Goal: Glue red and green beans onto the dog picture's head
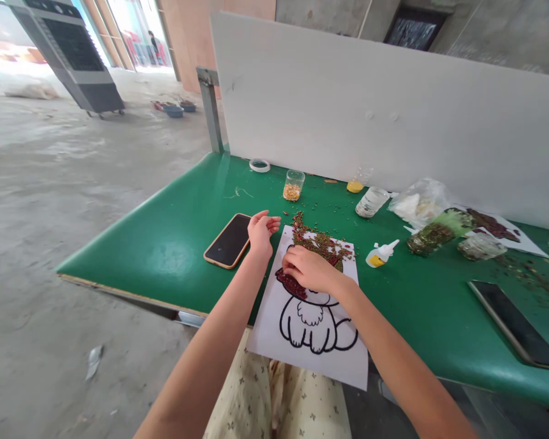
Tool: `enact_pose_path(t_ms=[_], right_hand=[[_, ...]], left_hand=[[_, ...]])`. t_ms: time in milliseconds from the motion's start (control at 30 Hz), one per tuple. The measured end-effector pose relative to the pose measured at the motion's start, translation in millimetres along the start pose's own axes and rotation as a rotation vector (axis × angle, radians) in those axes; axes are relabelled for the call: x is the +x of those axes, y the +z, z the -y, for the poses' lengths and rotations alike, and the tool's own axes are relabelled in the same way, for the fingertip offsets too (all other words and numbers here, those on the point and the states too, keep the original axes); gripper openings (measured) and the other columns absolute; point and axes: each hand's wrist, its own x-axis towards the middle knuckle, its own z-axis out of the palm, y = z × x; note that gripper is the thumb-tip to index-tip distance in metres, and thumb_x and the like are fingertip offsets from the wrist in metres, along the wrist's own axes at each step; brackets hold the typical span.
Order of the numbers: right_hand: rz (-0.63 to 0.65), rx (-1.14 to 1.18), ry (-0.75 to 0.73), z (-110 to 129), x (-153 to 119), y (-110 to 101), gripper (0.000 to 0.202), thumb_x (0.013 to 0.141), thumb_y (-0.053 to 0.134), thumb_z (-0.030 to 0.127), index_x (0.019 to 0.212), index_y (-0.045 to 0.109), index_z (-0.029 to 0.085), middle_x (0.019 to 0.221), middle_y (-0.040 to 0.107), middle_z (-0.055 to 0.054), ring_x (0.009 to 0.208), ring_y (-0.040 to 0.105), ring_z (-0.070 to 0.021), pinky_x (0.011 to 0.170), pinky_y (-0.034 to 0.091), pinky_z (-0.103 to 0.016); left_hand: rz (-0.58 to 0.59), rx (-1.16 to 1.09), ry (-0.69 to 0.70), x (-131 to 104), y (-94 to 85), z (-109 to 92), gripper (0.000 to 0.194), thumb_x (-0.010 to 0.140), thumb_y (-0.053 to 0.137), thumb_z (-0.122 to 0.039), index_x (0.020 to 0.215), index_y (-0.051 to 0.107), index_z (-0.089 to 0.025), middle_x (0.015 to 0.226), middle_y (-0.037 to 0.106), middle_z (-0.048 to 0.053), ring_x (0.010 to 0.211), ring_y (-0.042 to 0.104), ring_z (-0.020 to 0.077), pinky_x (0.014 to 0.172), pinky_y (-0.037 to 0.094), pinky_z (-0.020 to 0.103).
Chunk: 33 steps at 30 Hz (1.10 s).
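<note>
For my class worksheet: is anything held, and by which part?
The left hand holds nothing visible. The right hand is at the dark red beans; whether it pinches one cannot be told.

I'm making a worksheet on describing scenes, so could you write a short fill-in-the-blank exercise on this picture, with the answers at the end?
1. Of the two hands, only the ____ hand is over the paper.
2. The beans beside that hand's fingers are dark ____.
3. The phone nearest the left hand lies with its screen facing ____.
4. The table has a ____ top.

Missing words: right; red; up; green.
</note>
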Motion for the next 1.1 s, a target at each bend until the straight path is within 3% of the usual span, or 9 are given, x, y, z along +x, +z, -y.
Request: enact_pose_path(t_ms=[367,600,833,1100], right_hand=[[0.005,-0.085,-0.001,4.1,-0.4,2.7,0.01,0.087,0.052,0.015,0.078,0.056,0.016,0.084,0.057,-0.006,0.086,0.049,-0.0182,0.075,0.04,-0.03],[-0.105,-0.01,-0.007,-5.5,-5.9,-5.4,0.01,0.084,0.056,0.012,0.075,0.055,0.017,0.08,0.057,-0.003,0.083,0.048,-0.0162,0.073,0.039,-0.028],[-0.098,0.043,-0.084,-6.3,-9.9,-2.6,0.013,0.082,0.058,0.011,0.073,0.064,0.018,0.076,0.06,-0.002,0.082,0.049,-0.0157,0.072,0.04,-0.028],[-0.073,0.027,-0.07,-3.1,-13.1,-1.3,0.015,0.082,0.058,0.011,0.076,0.069,0.018,0.078,0.064,-0.004,0.083,0.051,-0.017,0.073,0.042,-0.029]], left_hand=[[0.002,0.009,-0.004,-1.0,0.1,-0.7,0.023,0.065,0.048,-0.007,0.087,0.051,-0.013,0.061,0.065,0.005,0.051,0.057,0.0095,0.054,0.042,0.021],[0.014,0.01,0.006,-1.9,-0.3,-0.4,0.024,0.064,0.049,-0.008,0.087,0.051,-0.014,0.062,0.065,0.004,0.052,0.056,0.0094,0.054,0.042,0.021],[0.015,0.022,0.002,-1.2,-0.8,0.0,0.025,0.064,0.049,-0.01,0.088,0.052,-0.014,0.062,0.065,0.004,0.053,0.057,0.01,0.055,0.042,0.022],[0.012,0.02,-0.011,-1.0,-0.8,-0.4,0.025,0.064,0.048,-0.008,0.088,0.051,-0.014,0.062,0.065,0.004,0.053,0.057,0.0098,0.055,0.041,0.021]])
